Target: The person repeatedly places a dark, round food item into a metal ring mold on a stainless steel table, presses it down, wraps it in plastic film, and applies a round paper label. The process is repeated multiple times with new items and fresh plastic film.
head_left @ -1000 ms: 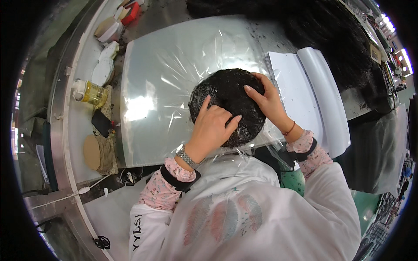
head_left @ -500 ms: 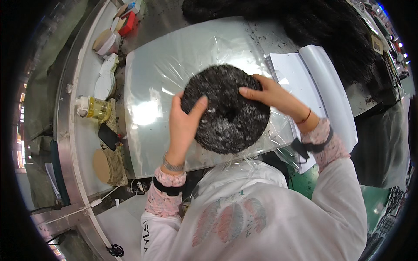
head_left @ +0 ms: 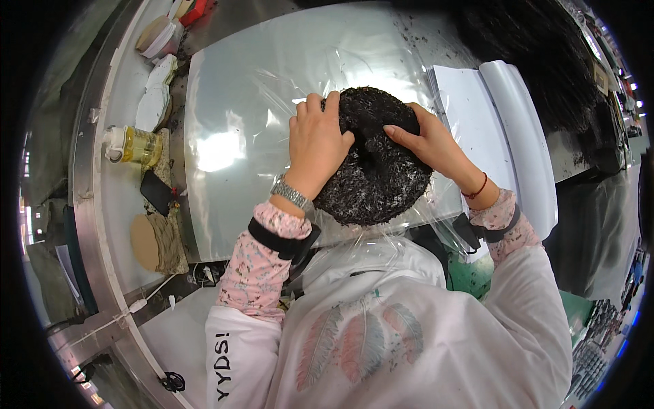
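Note:
A round black disc (head_left: 381, 194) of matted, fibrous stuff, dimpled in the middle, is held above the work surface in front of me. My left hand (head_left: 317, 142) grips its upper left side, thumb toward the centre and fingers up near the far rim. On the right side my right hand (head_left: 436, 144) holds the edge, its thumb lying on top and the other fingers hidden beneath. Under the disc lies a stack of clear plastic sheets (head_left: 252, 88), with crinkled thin film around the disc.
White paper (head_left: 470, 129) and a rolled white sheet (head_left: 521, 136) lie to the right. Black stringy material (head_left: 524, 61) is heaped at the far right. Along the left ledge stand a yellow bottle (head_left: 139, 146), a black flat object (head_left: 157, 192) and round brown pieces (head_left: 153, 244).
The disc has shifted slightly right and away from me. My left hand has moved from its left edge up over its upper left face. My right hand keeps its hold.

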Available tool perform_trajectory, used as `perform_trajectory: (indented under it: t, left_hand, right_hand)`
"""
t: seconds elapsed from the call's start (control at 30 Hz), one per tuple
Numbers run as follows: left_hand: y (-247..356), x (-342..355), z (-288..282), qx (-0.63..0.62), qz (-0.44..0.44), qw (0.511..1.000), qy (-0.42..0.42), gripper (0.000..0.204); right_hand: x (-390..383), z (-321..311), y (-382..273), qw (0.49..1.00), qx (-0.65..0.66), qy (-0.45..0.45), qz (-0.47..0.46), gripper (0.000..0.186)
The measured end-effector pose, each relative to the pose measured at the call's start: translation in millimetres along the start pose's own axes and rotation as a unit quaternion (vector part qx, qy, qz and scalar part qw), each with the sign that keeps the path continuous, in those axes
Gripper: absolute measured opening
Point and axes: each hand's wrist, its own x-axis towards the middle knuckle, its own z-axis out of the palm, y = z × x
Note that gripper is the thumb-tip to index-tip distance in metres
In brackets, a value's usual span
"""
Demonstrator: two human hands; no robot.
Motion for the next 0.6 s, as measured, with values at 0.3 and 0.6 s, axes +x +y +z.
perform_trajectory:
  t: [0.3,0.6]
  left_hand:
    - [10,-70,14,-0.025,0.208,0.978,-0.002,0.021]
    - [10,-65,11,-0.05,0.189,0.978,-0.065,0.027]
  right_hand:
    - [-9,8,2,0.981,-0.137,0.074,-0.114,0.047]
    - [-10,40,-24,0.816,-0.416,0.035,-0.401,0.021]
